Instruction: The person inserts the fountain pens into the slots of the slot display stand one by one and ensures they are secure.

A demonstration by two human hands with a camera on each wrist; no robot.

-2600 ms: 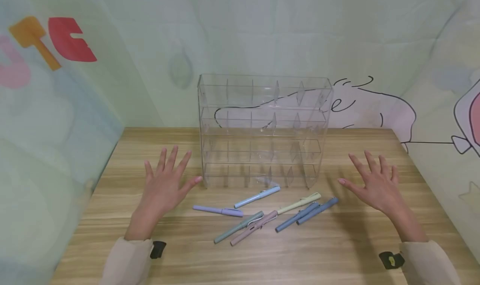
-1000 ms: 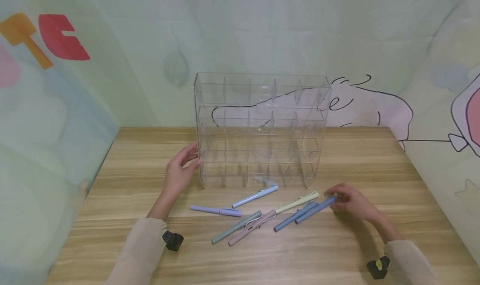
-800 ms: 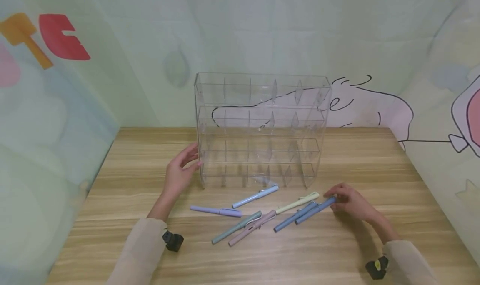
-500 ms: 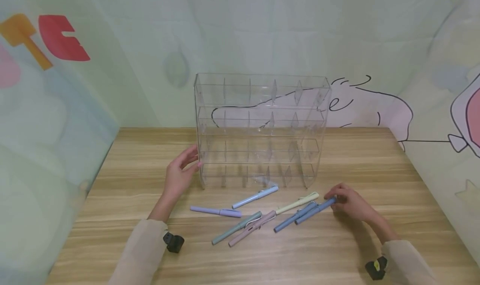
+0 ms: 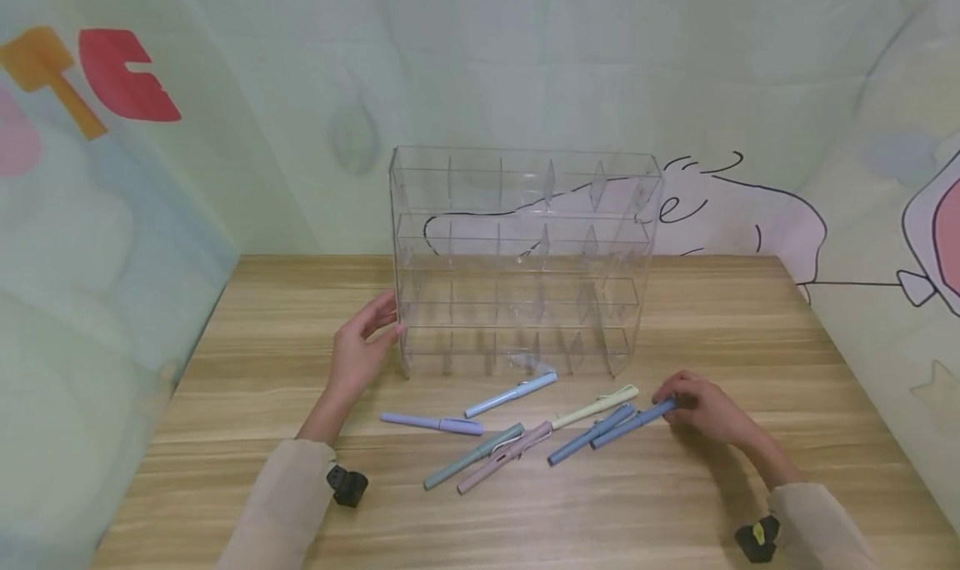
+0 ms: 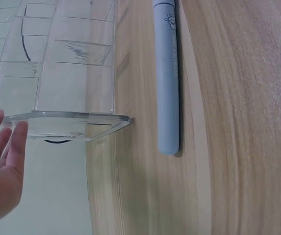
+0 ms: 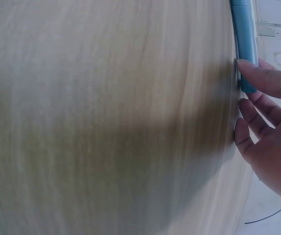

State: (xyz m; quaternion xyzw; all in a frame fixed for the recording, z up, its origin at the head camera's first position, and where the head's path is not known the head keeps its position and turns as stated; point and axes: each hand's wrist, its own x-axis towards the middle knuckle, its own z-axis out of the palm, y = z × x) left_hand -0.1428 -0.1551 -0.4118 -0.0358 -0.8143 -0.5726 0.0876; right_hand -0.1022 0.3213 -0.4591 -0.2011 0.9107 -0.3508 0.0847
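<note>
A clear acrylic rack (image 5: 517, 287) with rows of compartments stands upright on the wooden table. My left hand (image 5: 358, 349) holds its left side panel, thumb near the front edge and fingers farther back; the left wrist view shows fingertips (image 6: 18, 134) at the panel. At right, my right hand (image 5: 708, 407) pinches the end of a blue pen (image 5: 633, 424) between thumb and fingers; this pen (image 7: 245, 39) still lies along the table. Beside it is a second blue pen (image 5: 588, 437). A pale yellow pen (image 5: 596, 407) lies just behind.
More capped pens lie before the rack: light blue (image 5: 510, 395), lavender (image 5: 431, 423), grey-green (image 5: 472, 457) and mauve (image 5: 504, 459). The mauve one touches or nearly touches the yellow pen. A printed cloth (image 5: 300, 137) hangs behind the table (image 5: 600, 520).
Both hands were spread apart over the table at first. The left has moved to the rack's side, the right to the blue pen, whose gripped end has shifted slightly toward me.
</note>
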